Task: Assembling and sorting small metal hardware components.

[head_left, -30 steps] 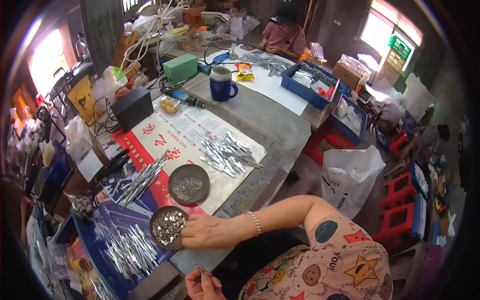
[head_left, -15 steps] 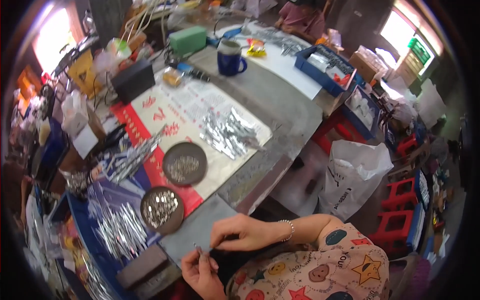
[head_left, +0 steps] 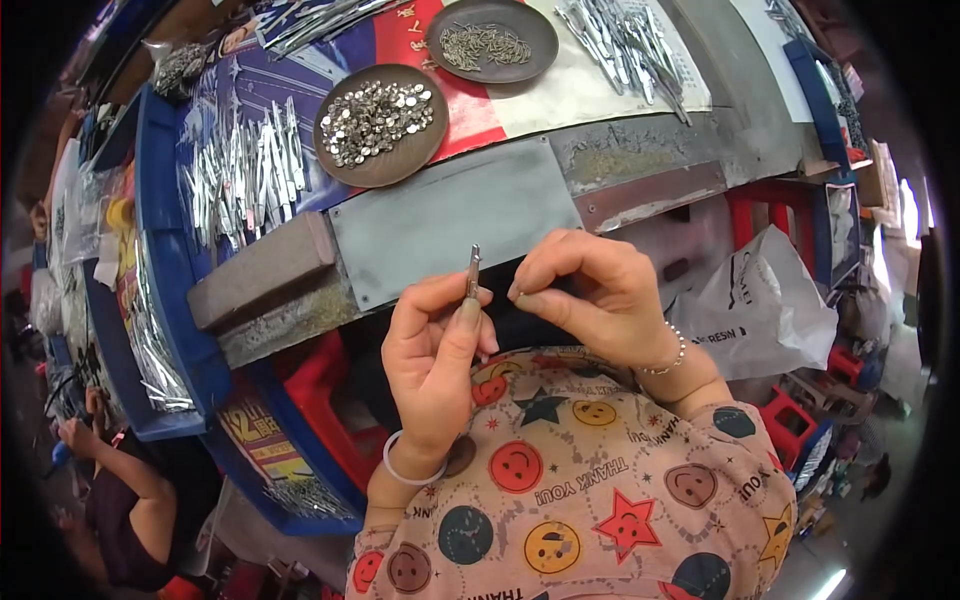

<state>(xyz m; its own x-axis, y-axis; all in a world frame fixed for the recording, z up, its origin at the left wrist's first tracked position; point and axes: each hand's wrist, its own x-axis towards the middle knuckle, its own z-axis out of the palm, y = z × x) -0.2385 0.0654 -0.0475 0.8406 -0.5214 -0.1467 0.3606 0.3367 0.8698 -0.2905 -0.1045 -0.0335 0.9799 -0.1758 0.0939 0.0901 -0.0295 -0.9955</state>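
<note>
My left hand (head_left: 435, 345) is closed around a slim silvery metal piece (head_left: 473, 270), held upright between thumb and fingers with its tip showing above them. A little to its right, my right hand (head_left: 585, 290) has thumb and forefinger pinched together. What lies in that pinch, if anything, is too small to make out. Both hands are above the near edge of a grey metal plate (head_left: 455, 215) on the bench. Beyond it stand a brown bowl of small shiny round parts (head_left: 428, 158) and another bowl of small pins (head_left: 548, 60).
Slim metal strips (head_left: 250, 175) are piled at the left, and more strips (head_left: 625, 50) lie at the far right. A brown block (head_left: 265, 275) sits on the bench edge. Blue trays (head_left: 175, 330) stand left. A white sack (head_left: 765, 310) is at right. Another person's arm (head_left: 130, 470) shows lower left.
The view has swung down and to the left, so my hands and the bowls appear higher and larger. My left hand still grips the metal piece; my right hand still pinches beside it.
</note>
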